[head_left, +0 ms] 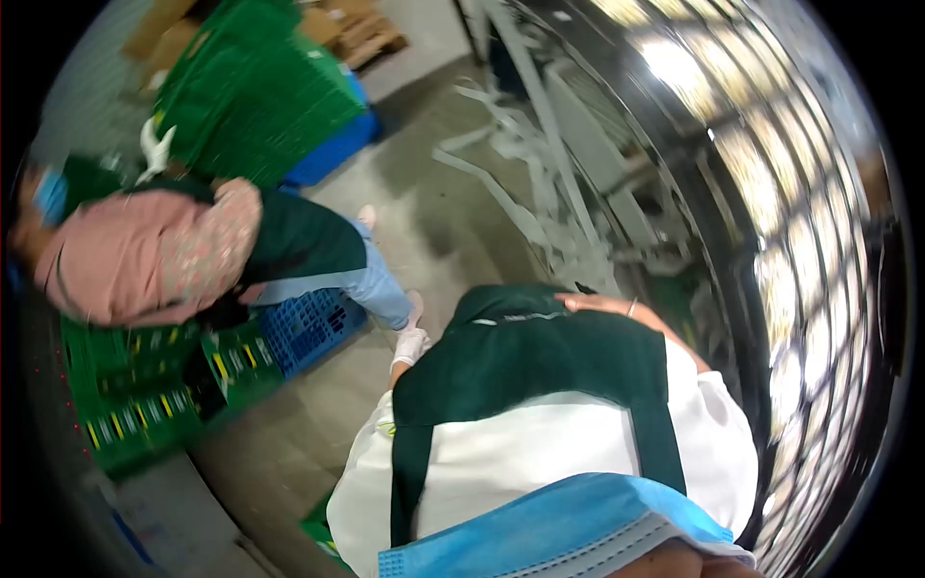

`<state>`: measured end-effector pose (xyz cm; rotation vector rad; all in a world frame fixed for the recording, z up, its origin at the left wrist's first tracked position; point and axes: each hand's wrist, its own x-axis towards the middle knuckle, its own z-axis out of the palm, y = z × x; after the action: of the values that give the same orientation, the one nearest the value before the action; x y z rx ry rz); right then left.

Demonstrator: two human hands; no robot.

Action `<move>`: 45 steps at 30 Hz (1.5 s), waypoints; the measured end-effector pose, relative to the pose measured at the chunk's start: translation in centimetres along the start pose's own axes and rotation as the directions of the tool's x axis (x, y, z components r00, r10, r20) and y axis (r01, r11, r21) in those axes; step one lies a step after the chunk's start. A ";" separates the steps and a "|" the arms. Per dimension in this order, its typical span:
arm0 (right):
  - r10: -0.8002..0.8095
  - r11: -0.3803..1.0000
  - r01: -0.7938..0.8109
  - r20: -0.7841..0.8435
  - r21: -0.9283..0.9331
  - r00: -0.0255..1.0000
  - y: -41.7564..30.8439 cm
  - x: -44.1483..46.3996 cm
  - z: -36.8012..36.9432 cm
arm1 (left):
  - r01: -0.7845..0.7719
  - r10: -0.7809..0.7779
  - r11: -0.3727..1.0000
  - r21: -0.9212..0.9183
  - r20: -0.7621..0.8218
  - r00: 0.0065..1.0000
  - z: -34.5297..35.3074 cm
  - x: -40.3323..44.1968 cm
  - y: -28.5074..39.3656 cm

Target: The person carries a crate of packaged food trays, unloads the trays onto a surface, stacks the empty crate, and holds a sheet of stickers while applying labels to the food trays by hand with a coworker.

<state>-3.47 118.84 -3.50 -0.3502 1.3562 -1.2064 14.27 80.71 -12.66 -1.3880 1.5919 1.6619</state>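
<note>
My left hand (pixel 411 346), in a white glove, hangs beside my dark green apron (pixel 530 352). Only part of it shows past my sleeve, and I cannot make out its fingers. My bare right hand (pixel 602 304) lies against the upper right edge of the apron, its fingers stretched out along the cloth. A thin band circles that wrist. Nothing can be seen held in either hand. Beyond my right hand stands a metal frame (pixel 568 193) with loose pale strips (pixel 501 183) hanging from it, apart from the hand.
A co-worker (pixel 145 250) in a pink top leans by green crates (pixel 260 106) stacked on a blue one (pixel 332 149). Green crates of packs (pixel 145 414) and a blue crate (pixel 313 328) sit at left. A black grid structure (pixel 761 231) fills the right side.
</note>
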 end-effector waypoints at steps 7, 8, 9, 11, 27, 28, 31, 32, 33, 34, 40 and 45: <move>-0.043 0.999 0.042 -0.384 -0.011 0.922 -2.2 2.0 2.1 | -0.018 0.015 0.998 0.058 0.063 0.998 -7.0 9.2 10.9; -0.039 0.997 0.004 -0.460 -0.077 0.887 -3.1 2.9 2.9 | -0.056 0.052 0.997 0.049 0.081 0.995 -7.5 10.4 12.9; -0.039 0.989 -0.045 -0.535 -0.144 0.844 -4.1 3.9 3.4 | -0.090 0.086 0.995 0.039 0.100 0.991 -7.9 11.5 14.8; -0.110 0.953 -0.111 -0.662 -0.282 0.741 -4.1 6.1 4.2 | -0.238 0.233 0.965 0.112 0.052 0.971 -7.7 13.5 17.2; 0.274 0.959 0.003 -0.933 0.282 0.233 -5.8 15.9 -20.5 | 0.053 -0.099 0.955 0.292 0.144 0.985 -8.7 18.7 12.8; 0.294 0.954 0.006 -0.941 0.299 0.171 -5.6 17.4 -24.7 | 0.113 -0.148 0.957 0.267 0.115 0.982 -8.6 17.9 12.4; 0.349 0.884 -0.340 -0.937 0.321 0.023 0.1 21.0 -41.1 | 0.348 -0.353 0.923 0.164 0.006 0.936 -7.5 15.3 11.3; 0.354 0.824 -0.447 -0.932 0.348 -0.074 0.7 22.3 -45.3 | 0.432 -0.431 0.893 0.127 -0.031 0.902 -7.0 14.5 10.9; 0.342 0.749 -0.544 -0.924 0.378 -0.170 1.9 23.2 -48.6 | 0.486 -0.482 0.866 0.118 -0.066 0.874 -6.4 13.9 10.3; 0.350 0.739 -0.557 -0.922 0.379 -0.164 1.4 24.1 -49.5 | 0.471 -0.455 0.874 0.117 -0.145 0.879 -5.3 13.5 9.3; 0.528 0.849 0.099 -0.821 0.519 -0.218 -1.2 28.3 -52.5 | 0.554 -0.535 0.808 0.201 -0.144 0.833 -1.4 13.7 7.7; 0.574 0.800 0.473 -0.696 0.368 -0.430 -8.6 26.3 -44.6 | 0.437 -0.409 0.863 0.253 -0.160 0.899 -0.1 15.2 7.5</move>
<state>-51.89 113.27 -23.05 2.0798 2.1307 -1.7496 1.91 74.18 -22.31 -1.5489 1.3789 1.0761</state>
